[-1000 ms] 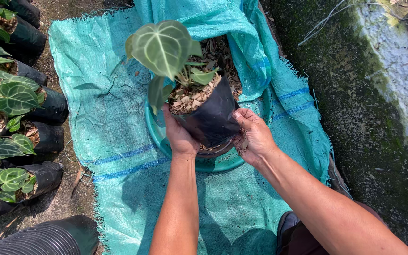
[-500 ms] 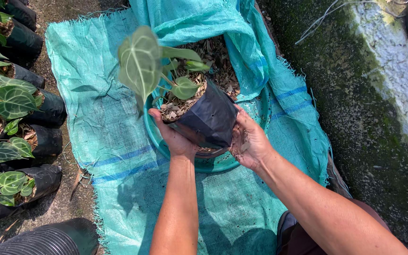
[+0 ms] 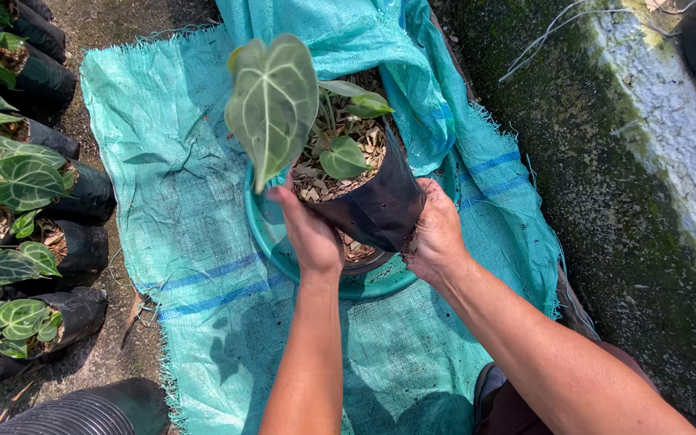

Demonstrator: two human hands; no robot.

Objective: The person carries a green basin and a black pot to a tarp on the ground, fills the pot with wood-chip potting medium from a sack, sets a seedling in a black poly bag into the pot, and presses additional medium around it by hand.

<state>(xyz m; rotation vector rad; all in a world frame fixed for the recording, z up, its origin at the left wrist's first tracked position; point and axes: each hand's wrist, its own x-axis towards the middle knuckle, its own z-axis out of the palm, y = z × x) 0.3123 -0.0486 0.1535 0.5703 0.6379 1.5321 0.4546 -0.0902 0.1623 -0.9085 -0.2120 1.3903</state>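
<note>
- Black grow bag (image 3: 376, 211) with the veined-leaf plant (image 3: 271, 101) is held tilted over the teal basin (image 3: 380, 282) — bark chips that spill land in the basin, not on the ground.
- Left hand (image 3: 309, 234) grips the bag's near rim, fingers closed on it.
- Right hand (image 3: 435, 235) cups the bag's lower side, fingers wrapped under — carries the weight, since the soft bag would sag.
- Basin sits on the teal woven sack (image 3: 195, 217), which catches stray mix.
- Other bagged plants (image 3: 18, 242) stand in a row left of the basin, well apart.
</note>
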